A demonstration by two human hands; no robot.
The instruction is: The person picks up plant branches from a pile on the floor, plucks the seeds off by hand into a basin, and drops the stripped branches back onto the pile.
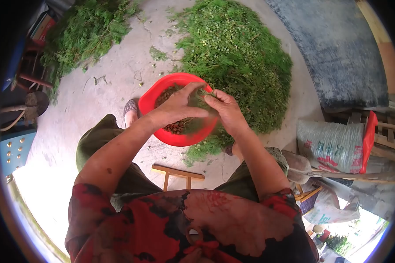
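Over a red plastic basin (145, 105), my right hand (226, 110) pinches a feathery green sprig (202, 93) between thumb and fingers. My left hand (178, 105) faces it from the other side, thumb and fingers spread apart, with the fingertips close to the sprig. Whether they touch it I cannot tell. Inside the basin lie many small round brown fruits (175, 127), partly hidden by my left hand and by blurred green foliage. A large heap of green branches (235, 48) dotted with small pale-green fruits borders the basin at the back right.
Another pile of green branches (90, 30) lies at the back left. A wooden stool (177, 171) shows between my legs. To the right are a stuffed woven sack (331, 144), a wooden-handled shovel (297, 168) and a dark board (338, 48). Loose sprigs (158, 54) litter the concrete floor.
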